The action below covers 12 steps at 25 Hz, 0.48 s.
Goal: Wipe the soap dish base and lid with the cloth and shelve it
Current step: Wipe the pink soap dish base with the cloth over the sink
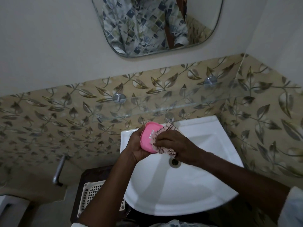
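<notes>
A pink soap dish part (150, 135) with slots in its face is held over the back left of the white sink (205, 190). My left hand (138, 148) grips it from below and from the left. A pale pink checked cloth (165, 141) is pressed against the dish's right side under my right hand (175, 145). Whether the pink piece is the base or the lid I cannot tell. A glass shelf (172, 104) runs along the tiled wall just above the sink, with nothing on it.
A tap (169, 117) stands at the sink's back edge under the shelf. The drain (175, 162) lies right below my right wrist. A white plastic basket (91, 194) sits on a dark stand at the lower left. A metal pipe (59, 169) juts from the left wall. A mirror (157, 25) hangs above.
</notes>
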### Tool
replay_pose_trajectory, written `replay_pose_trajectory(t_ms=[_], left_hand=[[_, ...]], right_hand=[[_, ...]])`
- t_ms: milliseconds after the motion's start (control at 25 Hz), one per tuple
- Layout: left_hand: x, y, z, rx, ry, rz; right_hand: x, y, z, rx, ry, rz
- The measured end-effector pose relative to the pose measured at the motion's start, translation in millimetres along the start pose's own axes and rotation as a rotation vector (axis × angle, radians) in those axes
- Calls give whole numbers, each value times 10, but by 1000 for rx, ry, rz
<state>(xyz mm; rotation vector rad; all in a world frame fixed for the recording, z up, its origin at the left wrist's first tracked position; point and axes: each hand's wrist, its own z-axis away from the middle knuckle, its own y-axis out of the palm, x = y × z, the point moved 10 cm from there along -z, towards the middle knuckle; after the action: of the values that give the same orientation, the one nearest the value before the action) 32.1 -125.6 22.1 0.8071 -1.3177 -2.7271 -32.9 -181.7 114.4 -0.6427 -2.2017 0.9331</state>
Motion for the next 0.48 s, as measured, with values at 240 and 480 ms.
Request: replay_pose_trajectory(t_ms=[240, 480], left_hand=[[70, -17, 19, -75, -29, -75], [56, -157, 30, -135, 30, -97]], right_hand=[[-359, -188, -125, 122, -75, 216], [-249, 18, -40, 134, -123, 287]])
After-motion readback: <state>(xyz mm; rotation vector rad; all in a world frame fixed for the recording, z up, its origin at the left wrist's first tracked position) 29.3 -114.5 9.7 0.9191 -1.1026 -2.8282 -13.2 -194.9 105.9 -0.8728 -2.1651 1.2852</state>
